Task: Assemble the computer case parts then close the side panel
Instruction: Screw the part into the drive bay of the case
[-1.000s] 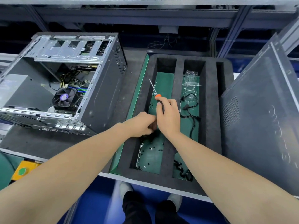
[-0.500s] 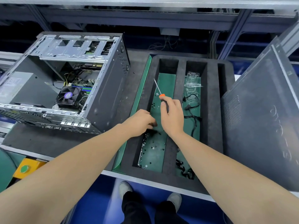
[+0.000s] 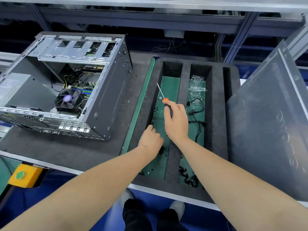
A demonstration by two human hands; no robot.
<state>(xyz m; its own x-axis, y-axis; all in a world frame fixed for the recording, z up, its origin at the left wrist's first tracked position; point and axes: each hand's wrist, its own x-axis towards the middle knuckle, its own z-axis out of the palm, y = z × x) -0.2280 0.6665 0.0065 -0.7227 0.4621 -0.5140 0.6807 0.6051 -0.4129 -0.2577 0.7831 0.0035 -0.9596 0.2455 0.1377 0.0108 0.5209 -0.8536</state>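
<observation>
— What kind of place is this?
— An assembly workshop, a line station. I stand at a padded workbench (image 3: 66, 152) under an aluminium frame (image 3: 150, 5).
— What shows it?
— An open computer case (image 3: 108, 100), a foam tray (image 3: 216, 114) of screws (image 3: 156, 111) and cables (image 3: 196, 104), a yellow button box (image 3: 25, 175), the screwdriver (image 3: 165, 99) in my right hand (image 3: 176, 124).

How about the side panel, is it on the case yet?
No, the side panel stands apart at the right, and the computer case is open.
</observation>
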